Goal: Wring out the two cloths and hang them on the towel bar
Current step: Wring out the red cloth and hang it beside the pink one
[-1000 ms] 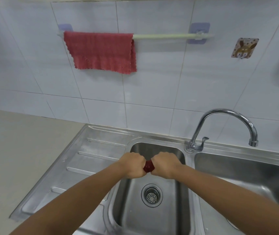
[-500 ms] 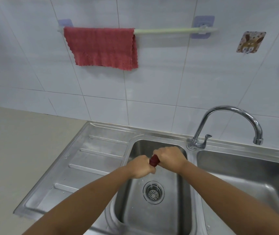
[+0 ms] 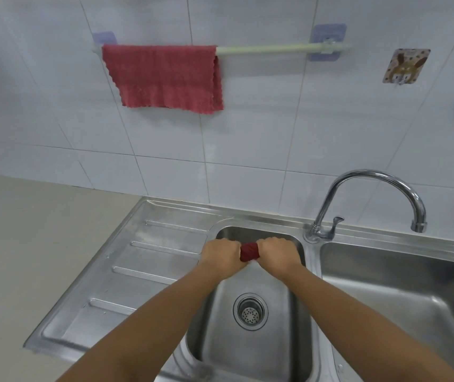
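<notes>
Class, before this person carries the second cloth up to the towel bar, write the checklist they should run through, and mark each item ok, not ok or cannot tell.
1. Both hands grip the twisted cloth: left hand and right hand closed on its ends. Ok.
2. Cloth held over the left basin, so drips fall in. Ok.
3. Cloth wrung dry enough: cannot tell.
4. Free space on the towel bar, right of the hung cloth. Ok.
5. Faucet off, no stream visible. Ok.
</notes>
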The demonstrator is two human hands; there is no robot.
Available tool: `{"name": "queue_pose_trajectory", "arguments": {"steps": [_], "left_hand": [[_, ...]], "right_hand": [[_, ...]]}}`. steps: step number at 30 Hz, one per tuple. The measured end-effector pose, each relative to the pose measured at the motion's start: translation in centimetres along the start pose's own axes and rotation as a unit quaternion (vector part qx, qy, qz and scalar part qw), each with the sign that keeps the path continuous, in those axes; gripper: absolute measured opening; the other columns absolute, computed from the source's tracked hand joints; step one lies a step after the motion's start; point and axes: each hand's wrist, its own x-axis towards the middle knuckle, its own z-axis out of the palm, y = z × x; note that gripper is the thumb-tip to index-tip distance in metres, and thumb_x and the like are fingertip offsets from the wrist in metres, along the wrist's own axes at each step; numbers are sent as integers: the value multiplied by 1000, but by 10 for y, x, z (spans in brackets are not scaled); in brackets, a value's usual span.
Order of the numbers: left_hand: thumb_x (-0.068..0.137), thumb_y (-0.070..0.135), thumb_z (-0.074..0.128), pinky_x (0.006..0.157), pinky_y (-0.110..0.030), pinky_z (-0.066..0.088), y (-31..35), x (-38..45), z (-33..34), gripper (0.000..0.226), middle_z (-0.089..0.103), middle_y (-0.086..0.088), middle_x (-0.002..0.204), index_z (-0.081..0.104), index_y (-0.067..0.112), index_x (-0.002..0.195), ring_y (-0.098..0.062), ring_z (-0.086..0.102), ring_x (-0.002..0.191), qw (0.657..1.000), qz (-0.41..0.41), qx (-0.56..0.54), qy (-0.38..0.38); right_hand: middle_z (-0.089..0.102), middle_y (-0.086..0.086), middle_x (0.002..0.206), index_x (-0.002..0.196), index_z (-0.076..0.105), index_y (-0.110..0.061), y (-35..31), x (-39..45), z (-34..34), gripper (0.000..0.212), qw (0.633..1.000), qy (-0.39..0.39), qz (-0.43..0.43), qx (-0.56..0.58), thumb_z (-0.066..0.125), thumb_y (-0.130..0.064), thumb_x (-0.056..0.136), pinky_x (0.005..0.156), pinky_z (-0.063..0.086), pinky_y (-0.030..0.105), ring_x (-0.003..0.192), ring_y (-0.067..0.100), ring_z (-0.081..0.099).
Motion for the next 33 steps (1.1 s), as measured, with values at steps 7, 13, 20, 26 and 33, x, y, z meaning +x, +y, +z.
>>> {"name": "queue_pose_trajectory", "arguments": {"steps": [7, 13, 20, 26, 33], "left_hand": [[77, 47, 41, 45, -23, 30, 1, -5, 1, 35, 49, 3, 51, 44, 21, 54, -16, 45, 44, 998, 19, 7, -57], [85, 48, 42, 56, -28, 40, -3, -1, -2, 36, 63, -1, 68, 53, 18, 70, -20, 52, 54, 998, 6, 13, -54], [79, 67, 54, 74, -35, 48, -12, -10, -1, 60, 65, -4, 101, 49, 15, 109, -26, 64, 95, 991, -86, -97, -46], [71, 43, 66, 96, -45, 45, -15, -30, -18, 65, 52, -6, 126, 43, 19, 127, -28, 52, 115, 962, -117, -233, -85], [87, 15, 65, 77, -28, 47, -9, -43, -46, 15, 65, -4, 89, 61, 12, 101, -21, 63, 85, 876, -66, -478, -10]], "right_hand": [[67, 6, 77, 73, 46, -20, 1, -2, 0, 16, 998, -18, -33, -41, 49, -25, 88, 53, 34, 30, 58, 24, 51], [65, 2, 78, 75, 49, -22, -3, 2, -2, 14, 998, -45, 20, 51, 53, -32, 84, 57, 39, 29, 67, 24, 59], [46, 8, 107, 111, 38, -20, -9, -4, -26, 57, 830, -151, 155, 514, 68, -1, 66, 50, 43, 26, 72, 20, 51], [54, 14, 92, 96, 45, -11, -10, -15, -44, 35, 720, -56, 192, 664, 59, 15, 77, 64, 55, 34, 71, 23, 59], [66, 10, 81, 96, 63, -1, -26, -25, -67, 14, 757, -29, 144, 636, 63, 7, 85, 63, 57, 19, 68, 15, 64]]}}
